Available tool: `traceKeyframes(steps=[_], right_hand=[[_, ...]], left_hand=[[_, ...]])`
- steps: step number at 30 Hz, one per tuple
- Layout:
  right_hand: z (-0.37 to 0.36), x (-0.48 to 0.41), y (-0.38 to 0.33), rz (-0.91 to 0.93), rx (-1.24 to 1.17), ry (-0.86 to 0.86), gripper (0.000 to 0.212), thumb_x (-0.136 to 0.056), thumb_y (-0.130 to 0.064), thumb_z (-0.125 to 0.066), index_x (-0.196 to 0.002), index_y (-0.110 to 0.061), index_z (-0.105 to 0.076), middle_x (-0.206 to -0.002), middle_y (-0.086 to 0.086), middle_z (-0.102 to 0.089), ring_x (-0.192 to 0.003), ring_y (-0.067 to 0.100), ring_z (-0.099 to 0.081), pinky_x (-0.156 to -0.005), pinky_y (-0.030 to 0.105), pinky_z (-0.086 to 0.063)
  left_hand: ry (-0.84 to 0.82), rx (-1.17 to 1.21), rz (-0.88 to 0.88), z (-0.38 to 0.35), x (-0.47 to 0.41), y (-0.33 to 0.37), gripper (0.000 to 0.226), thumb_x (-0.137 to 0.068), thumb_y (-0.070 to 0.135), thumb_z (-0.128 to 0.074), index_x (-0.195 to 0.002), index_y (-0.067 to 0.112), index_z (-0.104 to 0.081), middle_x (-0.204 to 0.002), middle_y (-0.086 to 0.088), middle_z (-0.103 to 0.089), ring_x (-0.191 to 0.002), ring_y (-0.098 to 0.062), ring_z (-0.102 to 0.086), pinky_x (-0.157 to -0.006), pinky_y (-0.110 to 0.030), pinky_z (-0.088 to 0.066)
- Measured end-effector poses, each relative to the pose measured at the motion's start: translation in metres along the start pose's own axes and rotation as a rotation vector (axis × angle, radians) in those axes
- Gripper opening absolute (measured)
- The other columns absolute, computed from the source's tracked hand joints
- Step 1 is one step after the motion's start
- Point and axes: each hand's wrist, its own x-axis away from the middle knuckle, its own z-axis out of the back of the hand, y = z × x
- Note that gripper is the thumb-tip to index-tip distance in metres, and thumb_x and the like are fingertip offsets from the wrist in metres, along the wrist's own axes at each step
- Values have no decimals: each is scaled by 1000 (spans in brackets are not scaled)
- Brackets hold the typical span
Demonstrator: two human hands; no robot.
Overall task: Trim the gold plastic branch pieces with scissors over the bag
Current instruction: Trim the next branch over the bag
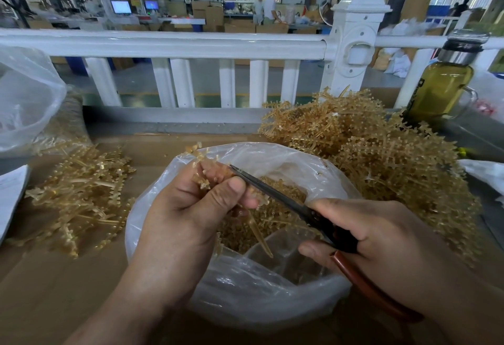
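Over one clear bag [245, 295], the left hand [191, 208] curls, pinching one gold branch piece [201, 163] at the bag's 11 o'clock. The right hand [376, 238] grips one pair of scissors [272, 193], blades at the piece. Beyond lie two heaps: the smaller heap [81, 194] at 9 o'clock, the bigger heap [381, 159] at 2.

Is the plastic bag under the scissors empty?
No, the plastic bag below the scissors holds a heap of gold bits.
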Motion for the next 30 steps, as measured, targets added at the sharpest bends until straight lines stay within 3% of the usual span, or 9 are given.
traceKeyframes(steps=[8,12,17,20,26,30], right_hand=[[0,0,2,-28,15,-31,48,-86,-72,-47,-91,-28,-64,-64,-15,-52,-61,3,-56,-51,19,-43],[-1,2,2,-31,18,-34,47,-86,-72,-47,-90,-29,-63,-63,-16,-51,-61,2,-55,-50,15,-40],[-3,2,5,-55,-27,-46,49,-85,-71,-52,-91,-24,-64,-65,-12,-52,-61,5,-55,-50,13,-37],[-4,2,4,-69,-31,-41,49,-83,-74,-52,-93,-27,-63,-71,-12,-56,-63,4,-56,-51,12,-38],[-7,3,4,-80,-68,-61,50,-81,-80,-48,-108,-39,-56,-84,-16,-59,-73,2,-59,-62,17,-45],[-9,3,3,-70,-76,-45,48,-82,-79,-49,-114,-43,-55,-85,-18,-58,-75,0,-59,-63,16,-45]], left_hand=[[-23,9,13,2,-1,0,14,-78,27,-77,-82,16,-71,-80,-14,-73,-80,-25,-71,-72,-30,-58],[-14,-1,26,0,0,0,7,-82,26,-73,-77,21,-71,-79,-13,-73,-80,-25,-71,-71,-30,-57],[35,21,57,0,0,-2,17,-87,35,-68,-85,18,-71,-84,-17,-73,-81,-30,-72,-72,-35,-57],[68,70,62,0,0,-3,17,-91,29,-60,-86,14,-65,-82,-18,-71,-78,-29,-70,-72,-34,-57],[52,261,82,-4,-2,3,6,-83,17,-65,-81,20,-69,-77,-8,-69,-71,-19,-66,-71,-31,-58],[11,228,94,-9,3,0,5,-81,16,-67,-86,14,-67,-76,-11,-64,-70,-20,-60,-72,-31,-54]])
